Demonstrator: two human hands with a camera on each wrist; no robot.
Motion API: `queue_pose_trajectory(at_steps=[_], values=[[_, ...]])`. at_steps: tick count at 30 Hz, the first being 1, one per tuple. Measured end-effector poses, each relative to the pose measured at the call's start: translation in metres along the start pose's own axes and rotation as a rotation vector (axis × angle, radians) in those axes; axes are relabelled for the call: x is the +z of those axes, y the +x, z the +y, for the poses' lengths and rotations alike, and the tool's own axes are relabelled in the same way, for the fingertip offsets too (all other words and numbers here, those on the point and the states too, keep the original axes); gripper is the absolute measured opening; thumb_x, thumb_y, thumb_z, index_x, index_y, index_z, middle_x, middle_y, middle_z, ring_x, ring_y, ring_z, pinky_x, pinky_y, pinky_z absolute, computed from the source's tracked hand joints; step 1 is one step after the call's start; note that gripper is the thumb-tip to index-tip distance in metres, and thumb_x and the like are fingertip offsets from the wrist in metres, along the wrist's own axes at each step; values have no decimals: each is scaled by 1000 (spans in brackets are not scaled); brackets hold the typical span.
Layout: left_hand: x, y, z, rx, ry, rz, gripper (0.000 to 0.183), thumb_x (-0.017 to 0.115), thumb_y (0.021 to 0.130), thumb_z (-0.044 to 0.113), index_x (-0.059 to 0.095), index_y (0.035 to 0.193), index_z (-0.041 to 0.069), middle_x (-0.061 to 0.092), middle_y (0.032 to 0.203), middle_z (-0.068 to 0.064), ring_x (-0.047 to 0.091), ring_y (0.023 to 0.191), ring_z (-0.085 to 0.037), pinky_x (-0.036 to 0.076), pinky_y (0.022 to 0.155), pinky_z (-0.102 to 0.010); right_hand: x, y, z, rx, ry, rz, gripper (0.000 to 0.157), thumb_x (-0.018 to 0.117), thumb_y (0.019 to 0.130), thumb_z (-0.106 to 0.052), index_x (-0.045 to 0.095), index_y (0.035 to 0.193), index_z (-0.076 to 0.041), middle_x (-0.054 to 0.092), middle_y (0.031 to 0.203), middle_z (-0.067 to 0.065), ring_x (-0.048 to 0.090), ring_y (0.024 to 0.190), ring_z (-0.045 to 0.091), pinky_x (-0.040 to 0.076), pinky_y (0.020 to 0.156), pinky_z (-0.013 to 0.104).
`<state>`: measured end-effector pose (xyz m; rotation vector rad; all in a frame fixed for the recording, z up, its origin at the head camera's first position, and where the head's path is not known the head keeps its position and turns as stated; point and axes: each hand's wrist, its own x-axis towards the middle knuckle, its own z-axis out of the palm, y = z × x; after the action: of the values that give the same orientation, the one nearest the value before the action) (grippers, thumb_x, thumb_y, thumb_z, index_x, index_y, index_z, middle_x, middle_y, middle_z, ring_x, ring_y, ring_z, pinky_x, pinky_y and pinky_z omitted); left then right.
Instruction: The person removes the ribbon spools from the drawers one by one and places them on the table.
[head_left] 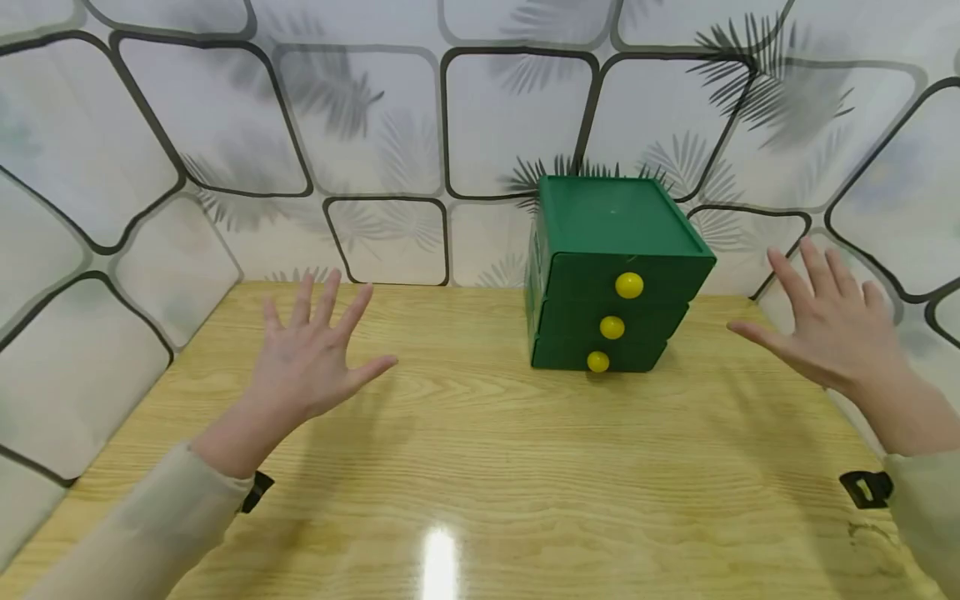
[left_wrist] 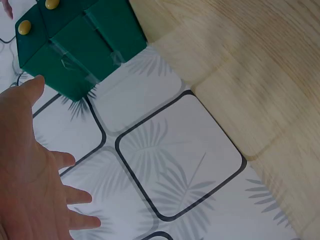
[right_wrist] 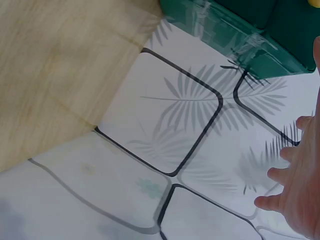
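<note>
A green three-drawer cabinet [head_left: 626, 217] with a round yellow knob [head_left: 629, 285] on each drawer stands toward the back of the table, right of the middle. All of its drawers look closed. My left hand [head_left: 307, 367] is held over the table to the left of the cabinet, fingers spread, holding nothing. On the cabinet's other side my right hand [head_left: 836, 333] is raised with its fingers spread and also holds nothing. In the left wrist view, the cabinet [left_wrist: 82, 45] shows its side, with clear tape on it. The right wrist view has part of the cabinet [right_wrist: 240, 40] at the top.
The light wood table [head_left: 450, 467] reaches back to a wall covering [head_left: 517, 125] with black and grey outlines and leaf prints. That covering also rises along the left and right sides. A bright light reflection [head_left: 439, 562] lies near the table's front.
</note>
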<state>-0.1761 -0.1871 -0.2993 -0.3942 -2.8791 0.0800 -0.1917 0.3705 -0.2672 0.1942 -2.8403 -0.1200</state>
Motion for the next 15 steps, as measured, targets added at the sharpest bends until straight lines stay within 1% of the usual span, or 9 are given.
queue_pose_trajectory(at_steps=[2,5,7,12,15], values=[[2,1,2,-8,-6,7,95,35,85,81,18,157,21,5,160,-19,-5,145,-40,1,102,-74,-6,5,-2,-1,-2,-1,101,48,89,-69,-3,156,-12,-9,158,24,-6,143,44,8,102,72],[6,3,6,-19,-13,4,96,33,84,82,19,157,21,7,160,-19,-2,144,-43,4,102,-75,-15,11,-5,-2,-20,3,102,45,89,-70,-3,156,-10,-10,157,25,-6,143,45,9,103,71],[8,3,8,-26,-24,1,96,33,84,82,19,157,22,8,160,-20,0,144,-44,4,102,-75,-21,16,-7,-4,-25,9,103,45,89,-71,-3,156,-9,-9,158,25,-5,142,46,10,103,71],[17,6,17,-42,-56,-9,96,32,84,83,16,157,23,7,160,-18,0,144,-44,3,102,-75,-31,27,-11,-15,-15,16,102,44,89,-71,-4,156,-11,-7,158,26,-1,142,47,13,101,72],[23,8,25,-37,-70,1,96,32,84,83,14,158,24,5,161,-17,3,144,-43,6,102,-74,-34,34,-13,-27,4,11,100,43,91,-70,-4,156,-10,-7,158,25,1,142,47,15,100,72]])
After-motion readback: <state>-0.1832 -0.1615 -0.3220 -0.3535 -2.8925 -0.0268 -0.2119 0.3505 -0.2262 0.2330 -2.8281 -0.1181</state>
